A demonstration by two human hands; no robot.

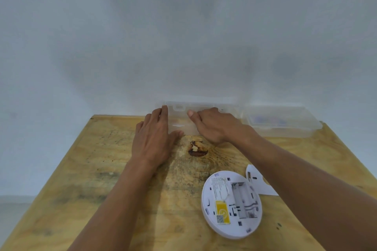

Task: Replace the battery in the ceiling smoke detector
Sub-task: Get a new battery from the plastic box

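Note:
A round white smoke detector lies face down on the wooden table, its battery bay open with no batteries in it. Its white mounting plate lies just behind it, partly under my right forearm. At the table's far edge stands a clear plastic box. My left hand grips the box's left end, fingers on its side and thumb at its front. My right hand rests on the box's lid from the right, thumb on top.
A second clear plastic box with small coloured items inside stands at the far right against the grey wall. A dark burnt knot marks the tabletop between my hands and the detector.

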